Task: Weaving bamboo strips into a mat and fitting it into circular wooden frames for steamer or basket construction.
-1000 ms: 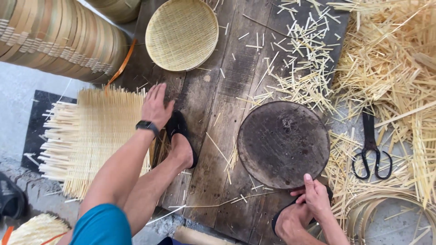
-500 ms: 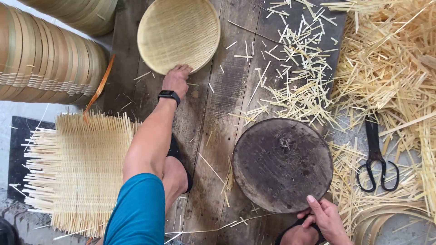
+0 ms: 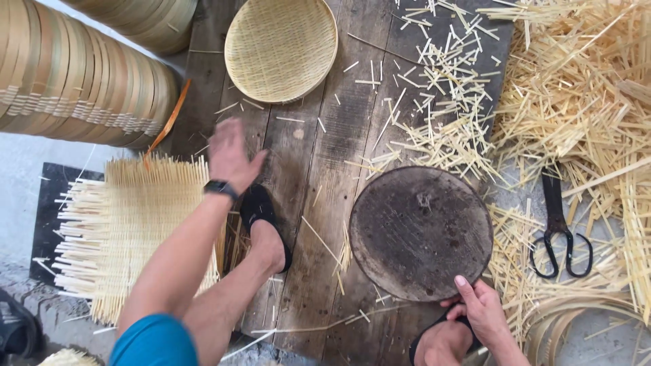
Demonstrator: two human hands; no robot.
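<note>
My left hand (image 3: pixel 230 157) hovers blurred over the wooden boards, fingers apart, holding nothing, just right of a flat woven bamboo mat (image 3: pixel 135 224). A black watch sits on that wrist. My right hand (image 3: pixel 483 308) rests at the near edge of a dark round wooden disc (image 3: pixel 420 232), fingers touching its rim. A round woven bamboo tray (image 3: pixel 281 46) lies at the far end of the boards. My foot in a black slipper (image 3: pixel 266 227) presses on the mat's edge.
Black scissors (image 3: pixel 560 224) lie at the right among heaps of cut bamboo strips (image 3: pixel 583 102). Stacked bamboo hoops (image 3: pixel 74 81) stand at the upper left. Bent bamboo rims (image 3: pixel 576 325) lie at the lower right. Loose slivers litter the plank platform (image 3: pixel 319 176).
My left hand has drawn back from the round woven tray toward the mat and my foot. The right hand stays at the disc's rim.
</note>
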